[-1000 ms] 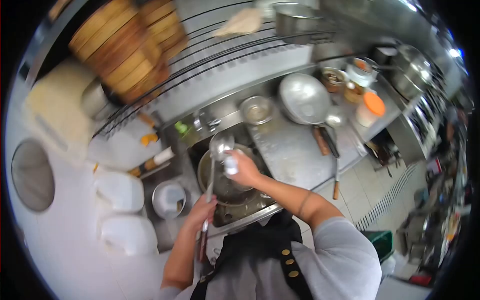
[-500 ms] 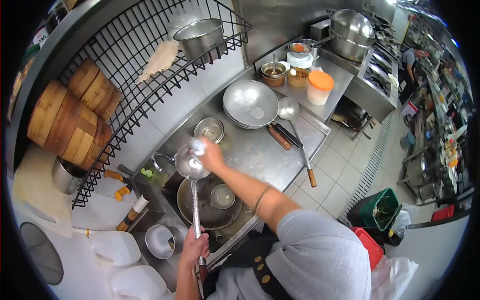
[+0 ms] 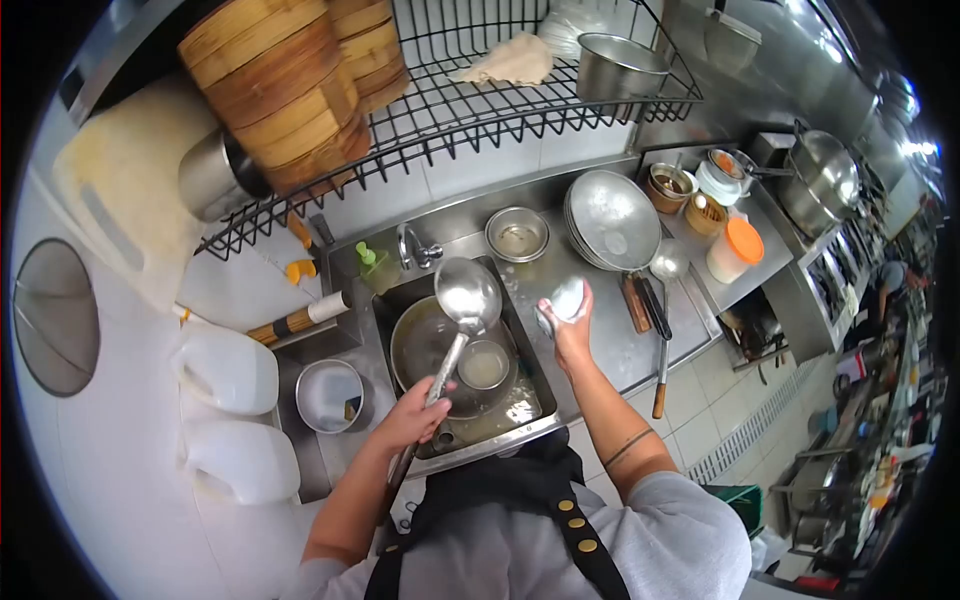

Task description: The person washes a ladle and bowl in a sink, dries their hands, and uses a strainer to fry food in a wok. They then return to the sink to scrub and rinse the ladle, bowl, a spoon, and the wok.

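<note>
My left hand (image 3: 415, 415) is closed round the handle of a metal ladle (image 3: 467, 297), whose bowl is over the sink (image 3: 545, 385) near the tap (image 3: 415, 247). Under it, a wide pan (image 3: 410, 345) sits in the sink with a small metal bowl (image 3: 484, 365) inside. My right hand (image 3: 570, 325), to the right of the sink, grips a shiny silvery scrubber (image 3: 567, 298). Behind it on the steel counter stand nested small bowls (image 3: 518, 236) and stacked woks (image 3: 612, 220).
Overhead is a black wire rack (image 3: 470, 125) with bamboo steamers (image 3: 285, 90) and a pot (image 3: 620, 68). A second ladle (image 3: 668, 262) lies right of the woks. White jugs (image 3: 235, 370) and a metal pot (image 3: 330, 396) stand left. Another person (image 3: 890, 282) is far right.
My right hand has moved off the ladle bowl to the right with the scrubber. My left hand has raised the ladle handle. The camera view has turned.
</note>
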The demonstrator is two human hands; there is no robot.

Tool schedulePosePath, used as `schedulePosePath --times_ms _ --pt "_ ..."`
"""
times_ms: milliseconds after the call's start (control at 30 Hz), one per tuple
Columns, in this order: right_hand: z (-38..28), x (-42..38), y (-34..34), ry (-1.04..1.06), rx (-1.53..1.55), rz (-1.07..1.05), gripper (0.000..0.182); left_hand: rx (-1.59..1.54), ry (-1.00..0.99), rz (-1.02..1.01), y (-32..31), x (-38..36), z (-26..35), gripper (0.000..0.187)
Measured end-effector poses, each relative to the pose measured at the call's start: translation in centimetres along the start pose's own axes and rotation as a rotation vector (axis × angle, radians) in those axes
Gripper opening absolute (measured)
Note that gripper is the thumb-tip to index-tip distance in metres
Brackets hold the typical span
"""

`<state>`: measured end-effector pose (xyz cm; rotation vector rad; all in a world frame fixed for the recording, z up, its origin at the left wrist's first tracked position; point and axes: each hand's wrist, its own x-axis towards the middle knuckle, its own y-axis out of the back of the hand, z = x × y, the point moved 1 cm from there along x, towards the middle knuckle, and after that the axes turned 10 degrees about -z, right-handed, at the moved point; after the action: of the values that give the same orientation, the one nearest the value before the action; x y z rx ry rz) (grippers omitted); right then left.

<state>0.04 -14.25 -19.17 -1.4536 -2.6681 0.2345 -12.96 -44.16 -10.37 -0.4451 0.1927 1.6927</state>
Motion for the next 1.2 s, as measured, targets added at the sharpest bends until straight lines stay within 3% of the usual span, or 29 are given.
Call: schedulePosePath --times_ms 33,100,133,167,200,233,300,367,433,467,533,567,633,700,733,800,833,900,967,1000,1033,1100,1133,1167,1200 --pt "-4.1 -0.5 -1.5 0.183 -0.14 -0.033 0.101 -0.12 0.018 -0.097 -0.8 0.9 1.0 0.041" --pt "-7.6 -1.5 -4.1 0.589 -0.544 -0.179 0.092 -0.074 0.024 -0.09 -1.7 1.5 0.8 0.049" --pt "-8.5 -1.9 -5.0 0.602 -0.739 -0.341 0.09 -0.102 0.065 -0.115 -2.2 1.1 1.2 0.048" --pt "-9.3 -2.1 -5.7 0.604 -0.933 -0.495 0.088 -0.123 0.109 -0.143 -2.5 0.7 1.8 0.048" --pt "-10.9 -1.3 -5.9 0.585 -0.836 -0.573 0.081 -0.156 0.102 -0.14 -2.7 0.2 2.2 0.05" --pt "-7.5 2.1 -4.8 0.6 -0.699 -0.571 0.073 -0.136 0.1 -0.166 -2.6 -0.4 2.5 0.05" --pt "-6.7 3.8 -4.8 0.066 -0.404 -0.49 0.064 -0.109 0.109 -0.173 -2.1 -0.9 2.9 0.05" --pt "-7.5 0.5 -7.5 0.444 -0.269 -0.352 0.059 -0.136 0.123 -0.201 -1.8 -0.9 3.1 0.049" --pt "-13.8 -4.1 -9.6 1.023 -0.837 -0.507 0.058 -0.128 0.105 -0.164 -2.0 -0.8 4.2 0.046" --pt "-13.6 -3.7 -9.8 1.021 -0.843 -0.5 0.058 -0.135 0.098 -0.171 -2.1 -0.8 4.1 0.044" --pt "-12.5 -1.9 -9.4 0.811 -0.74 -0.495 0.048 -0.141 0.11 -0.198 -2.4 -1.3 3.7 0.042" --pt "-12.4 0.6 -8.5 0.37 -0.564 -0.482 0.048 -0.116 0.127 -0.219 -2.7 -1.5 3.9 0.041" --pt "-11.2 3.5 -7.1 0.045 -0.457 -0.587 0.042 -0.09 0.163 -0.273 -3.4 -1.9 3.4 0.039" --pt "-12.7 -0.5 -7.5 0.686 -0.694 -0.659 0.048 -0.086 0.163 -0.254 -3.2 -1.4 3.3 0.04" --pt "-14.7 -2.7 -8.0 0.951 -0.736 -0.801 0.048 -0.09 0.181 -0.247 -3.4 -1.3 3.5 0.039" --pt "-15.0 -2.7 -7.1 0.696 -0.864 -0.882 0.048 -0.072 0.216 -0.291 -4.0 -1.0 3.5 0.038" --pt "-13.7 1.5 -3.9 -0.017 -0.564 -0.753 0.046 -0.053 0.24 -0.33 -5.4 0.0 3.3 0.038" --pt "-11.7 2.7 -1.6 -0.107 -0.366 -0.629 0.04 -0.027 0.257 -0.373 -6.3 0.5 3.4 0.037" --pt "-12.8 -2.4 -2.3 0.698 -0.692 -0.59 0.036 -0.072 0.258 -0.392 -6.8 2.1 2.8 0.038" --pt "-14.0 -5.1 -2.4 0.932 -0.878 -0.657 0.039 -0.056 0.257 -0.382 -7.3 2.7 2.9 0.038" --pt "-14.8 -6.4 -1.9 0.952 -1.023 -0.68 0.043 -0.042 0.271 -0.405 -7.9 3.3 3.1 0.038" --pt "-14.3 -4.1 0.7 0.629 -0.893 -0.518 0.043 -0.02 0.264 -0.386 -9.6 4.3 3.7 0.037" --pt "-13.7 -1.7 3.2 0.569 -0.675 -0.303 0.034 -0.027 0.27 -0.436 -10.1 4.8 3.6 0.036" --pt "-14.8 -0.5 6.3 0.112 -0.461 -0.301 0.032 -0.007 0.281 -0.472 -10.9 5.5 4.1 0.036" --pt "-14.4 -0.7 7.8 0.071 -0.521 -0.25 0.032 -0.007 0.296 -0.482 -11.7 5.9 4.4 0.035"
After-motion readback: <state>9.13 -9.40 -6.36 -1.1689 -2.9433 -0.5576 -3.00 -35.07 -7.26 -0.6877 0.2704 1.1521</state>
